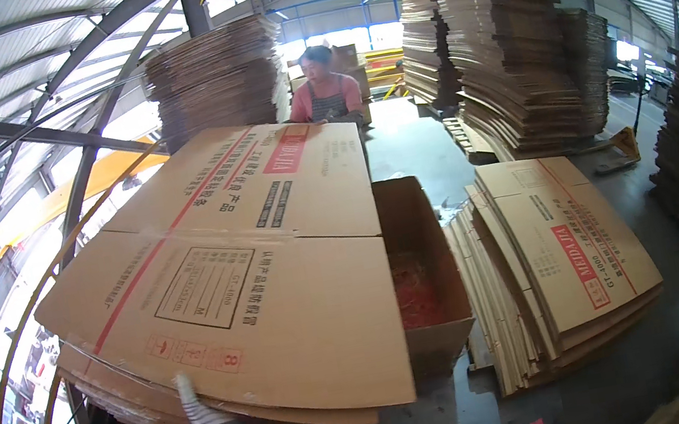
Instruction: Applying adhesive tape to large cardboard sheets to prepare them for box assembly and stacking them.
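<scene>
Left fingers [189, 396], grip I cannot tell, touching flat brown carton [317, 343], red-striped, black-printed, creased across

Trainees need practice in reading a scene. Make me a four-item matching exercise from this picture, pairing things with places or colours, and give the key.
Things
1. Left hand
2. Open box
3. Co-worker
4. Smaller carton pile

Places or colours
A. To the right of the open box
B. Red inside, on view from above
C. At the near edge of the large flattened cartons
D. Beyond the large flattened cartons, in a pink top

Pairs: 1-C, 2-B, 3-D, 4-A
</scene>
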`<state>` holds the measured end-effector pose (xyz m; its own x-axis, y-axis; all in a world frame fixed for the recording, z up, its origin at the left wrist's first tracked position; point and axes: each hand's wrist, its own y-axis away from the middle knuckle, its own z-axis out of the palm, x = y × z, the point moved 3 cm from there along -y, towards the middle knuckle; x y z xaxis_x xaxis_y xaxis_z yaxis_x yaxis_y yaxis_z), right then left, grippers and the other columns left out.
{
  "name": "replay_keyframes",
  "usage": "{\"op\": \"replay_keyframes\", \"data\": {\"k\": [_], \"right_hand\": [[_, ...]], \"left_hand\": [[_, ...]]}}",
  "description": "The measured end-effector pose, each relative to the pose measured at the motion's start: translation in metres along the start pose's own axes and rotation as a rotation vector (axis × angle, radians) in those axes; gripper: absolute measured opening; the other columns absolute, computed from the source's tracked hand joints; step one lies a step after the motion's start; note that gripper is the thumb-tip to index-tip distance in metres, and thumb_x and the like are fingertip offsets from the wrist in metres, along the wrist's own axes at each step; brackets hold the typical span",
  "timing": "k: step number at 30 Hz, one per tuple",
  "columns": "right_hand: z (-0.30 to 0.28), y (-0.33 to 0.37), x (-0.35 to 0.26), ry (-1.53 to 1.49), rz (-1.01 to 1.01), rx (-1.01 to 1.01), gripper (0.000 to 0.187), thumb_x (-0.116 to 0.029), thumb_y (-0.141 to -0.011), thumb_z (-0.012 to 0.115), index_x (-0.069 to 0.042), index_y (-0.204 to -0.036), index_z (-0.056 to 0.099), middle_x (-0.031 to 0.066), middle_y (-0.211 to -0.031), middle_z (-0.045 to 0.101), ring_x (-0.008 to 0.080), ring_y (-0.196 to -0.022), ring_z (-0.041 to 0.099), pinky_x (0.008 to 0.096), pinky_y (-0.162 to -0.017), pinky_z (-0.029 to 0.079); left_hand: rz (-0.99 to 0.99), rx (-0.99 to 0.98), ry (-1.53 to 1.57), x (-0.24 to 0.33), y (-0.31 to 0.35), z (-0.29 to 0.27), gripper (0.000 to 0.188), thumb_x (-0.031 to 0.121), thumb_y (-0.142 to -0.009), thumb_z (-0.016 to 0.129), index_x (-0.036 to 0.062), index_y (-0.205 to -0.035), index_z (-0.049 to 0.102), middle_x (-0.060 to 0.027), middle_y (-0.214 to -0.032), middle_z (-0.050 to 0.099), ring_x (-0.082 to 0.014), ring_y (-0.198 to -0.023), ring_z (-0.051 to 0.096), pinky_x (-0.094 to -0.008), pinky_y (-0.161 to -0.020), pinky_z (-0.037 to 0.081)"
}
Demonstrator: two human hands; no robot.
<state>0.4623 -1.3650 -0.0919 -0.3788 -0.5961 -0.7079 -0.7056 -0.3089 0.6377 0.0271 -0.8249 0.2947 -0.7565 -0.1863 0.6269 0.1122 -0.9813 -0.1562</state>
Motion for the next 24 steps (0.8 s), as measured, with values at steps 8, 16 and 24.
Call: {"op": "replay_keyframes", "data": {"k": [8,16,24], "right_hand": [[0.142,0.044,-0.127,-0.127,-0.153,-0.255,0.041,-0.025,-0.064,0.078,-0.002,-0.095,0.063,0.0051,-0.08,0.063,0.0187,-0.068,0.056,0.0345,-0.062,0.047],[0.19,-0.002,-0.099,0.069,-0.295,-0.382,0.051,-0.033,-0.065,0.075,-0.007,-0.106,0.061,0.0074,-0.096,0.064,0.0213,-0.085,0.06,0.0352,-0.077,0.046],[0.214,0.005,-0.096,0.289,-0.15,-0.3,0.05,-0.032,-0.063,0.076,-0.005,-0.103,0.062,0.0081,-0.092,0.064,0.0221,-0.083,0.061,0.0358,-0.075,0.047]], "left_hand": [[-0.035,0.458,-0.035,0.072,-0.114,-0.164,0.048,0.02,-0.073,0.066,-0.0004,-0.115,0.053,-0.0122,-0.106,0.059,-0.0274,-0.094,0.057,-0.0393,-0.082,0.048],[0.038,0.881,-0.178,0.089,-0.151,-0.295,0.048,0.01,-0.065,0.076,-0.006,-0.105,0.055,-0.0142,-0.097,0.061,-0.0252,-0.08,0.059,-0.0345,-0.073,0.049],[0.256,0.888,-0.545,0.156,-0.23,-0.321,0.045,0.015,-0.067,0.077,-0.0104,-0.099,0.057,-0.0132,-0.093,0.061,-0.0202,-0.078,0.055,-0.032,-0.073,0.046]]}}
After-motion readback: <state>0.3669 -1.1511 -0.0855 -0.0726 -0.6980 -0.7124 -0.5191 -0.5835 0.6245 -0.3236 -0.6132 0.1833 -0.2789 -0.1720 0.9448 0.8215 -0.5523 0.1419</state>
